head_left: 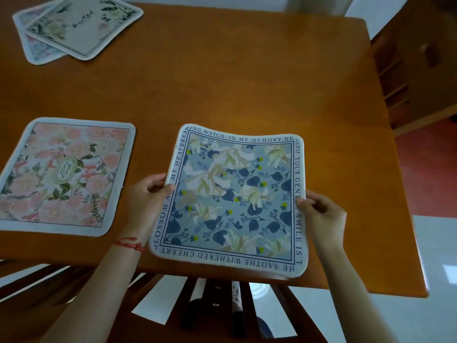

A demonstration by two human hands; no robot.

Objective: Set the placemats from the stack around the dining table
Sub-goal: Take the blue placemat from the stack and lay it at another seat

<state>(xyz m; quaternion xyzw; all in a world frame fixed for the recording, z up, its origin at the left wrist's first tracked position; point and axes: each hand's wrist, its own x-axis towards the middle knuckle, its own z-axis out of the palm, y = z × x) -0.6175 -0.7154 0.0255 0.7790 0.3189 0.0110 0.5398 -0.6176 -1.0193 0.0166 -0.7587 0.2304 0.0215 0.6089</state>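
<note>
Both hands hold the blue floral placemat (232,201) at the near edge of the worktop (247,82), toward its right half. The left hand (146,196) pinches the mat's left border, thumb on top and fingers curled under; the right hand (321,214) pinches the right border the same way. The mat is nearly square, its sides roughly in line with the worktop's edges. Its far edge bows in a slight wave and its near edge reaches the worktop's near edge. The lettered border reads right way up along the far side.

A pink floral placemat (64,177) lies flat near the near left corner, a little skewed, apart from the blue one. At the far left corner sits the stack of placemats (79,26), the top one turned askew over the one beneath.

The worktop is orange-brown wood. A slatted chair back (217,305) shows below its near edge, above a pale floor (432,243).
</note>
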